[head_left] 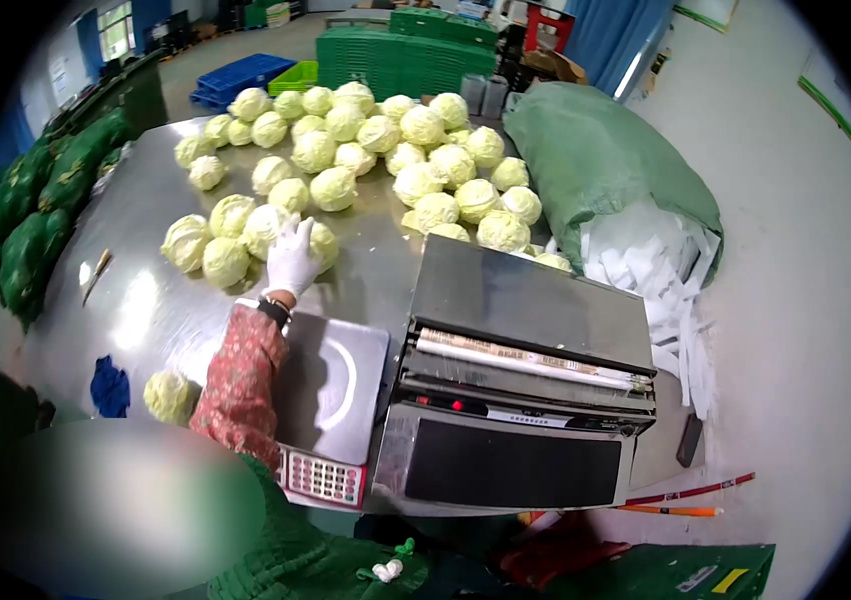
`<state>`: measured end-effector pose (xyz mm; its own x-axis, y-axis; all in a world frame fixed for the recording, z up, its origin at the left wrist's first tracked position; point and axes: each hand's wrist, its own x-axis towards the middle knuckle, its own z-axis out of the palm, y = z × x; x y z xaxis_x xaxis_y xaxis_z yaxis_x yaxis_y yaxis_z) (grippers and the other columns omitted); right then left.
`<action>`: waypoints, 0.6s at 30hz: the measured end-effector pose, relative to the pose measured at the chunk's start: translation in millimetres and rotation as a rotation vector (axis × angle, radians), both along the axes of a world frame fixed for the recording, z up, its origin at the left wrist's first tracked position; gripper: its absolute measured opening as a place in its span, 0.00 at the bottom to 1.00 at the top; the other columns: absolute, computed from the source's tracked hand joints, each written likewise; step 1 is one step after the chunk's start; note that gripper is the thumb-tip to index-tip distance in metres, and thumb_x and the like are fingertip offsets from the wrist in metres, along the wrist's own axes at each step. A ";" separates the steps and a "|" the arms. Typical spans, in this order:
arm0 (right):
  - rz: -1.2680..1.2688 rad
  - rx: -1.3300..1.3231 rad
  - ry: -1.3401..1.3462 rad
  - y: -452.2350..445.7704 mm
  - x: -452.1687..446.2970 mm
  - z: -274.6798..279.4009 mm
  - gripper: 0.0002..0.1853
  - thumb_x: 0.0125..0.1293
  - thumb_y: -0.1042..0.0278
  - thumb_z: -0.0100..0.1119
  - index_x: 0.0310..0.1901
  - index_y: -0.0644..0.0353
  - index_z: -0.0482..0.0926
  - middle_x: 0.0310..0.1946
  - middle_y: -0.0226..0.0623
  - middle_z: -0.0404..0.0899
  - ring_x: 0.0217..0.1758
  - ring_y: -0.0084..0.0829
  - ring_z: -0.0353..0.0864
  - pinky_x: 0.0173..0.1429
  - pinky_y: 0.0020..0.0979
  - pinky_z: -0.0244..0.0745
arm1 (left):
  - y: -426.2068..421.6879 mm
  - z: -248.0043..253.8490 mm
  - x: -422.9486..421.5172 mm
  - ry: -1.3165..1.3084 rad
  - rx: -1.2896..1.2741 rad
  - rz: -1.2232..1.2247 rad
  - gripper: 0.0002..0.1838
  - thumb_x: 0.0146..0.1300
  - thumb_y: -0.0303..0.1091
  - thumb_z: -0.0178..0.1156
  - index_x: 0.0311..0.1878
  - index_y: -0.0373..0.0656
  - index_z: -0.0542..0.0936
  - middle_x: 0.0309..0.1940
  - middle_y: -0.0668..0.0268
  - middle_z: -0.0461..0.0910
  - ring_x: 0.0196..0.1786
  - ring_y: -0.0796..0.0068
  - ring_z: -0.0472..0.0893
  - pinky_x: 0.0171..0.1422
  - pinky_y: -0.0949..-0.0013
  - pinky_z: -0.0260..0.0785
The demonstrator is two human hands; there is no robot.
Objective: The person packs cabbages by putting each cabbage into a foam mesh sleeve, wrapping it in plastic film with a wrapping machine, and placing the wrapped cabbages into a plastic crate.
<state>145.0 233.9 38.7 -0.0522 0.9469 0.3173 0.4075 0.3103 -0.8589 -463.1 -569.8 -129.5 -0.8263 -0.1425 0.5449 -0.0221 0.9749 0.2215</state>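
My left hand (293, 258), in a white glove with a dark band at the wrist, reaches forward from a red patterned sleeve. Its fingers are spread over the front cabbages, touching or just above one pale green cabbage (264, 229) and beside another cabbage (325, 248). More cabbages lie behind on the metal table (366, 270). Below the forearm is a flat scale (346, 370) with a keypad (324, 480). A single cabbage (170, 397) sits left of the sleeve. My right hand is out of view.
A wrapping machine (521, 400) stands right of the scale. Behind it are a large green sack (611, 150) and white strips (646, 260). A knife (98, 275) and blue cloth (110, 387) lie at left, near green net sacks (36, 250). Green crates (396, 65) stand behind.
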 end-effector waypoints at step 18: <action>0.867 -0.523 0.060 -105.3 -342.4 -78.9 0.14 0.72 0.66 0.48 0.44 0.67 0.80 0.37 0.34 0.82 0.36 0.26 0.83 0.42 0.25 0.76 | -13.2 -14.8 -85.0 -0.837 -0.488 -0.408 0.53 0.28 0.47 0.78 0.67 0.59 0.67 0.65 0.49 0.65 0.59 0.40 0.71 0.59 0.46 0.71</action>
<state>-197.4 128.6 -40.2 -0.7851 0.6109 -0.1020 0.1725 0.0576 -0.9833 -548.1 -583.1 -144.3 -0.9016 0.3126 -0.2990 0.3634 0.9222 -0.1318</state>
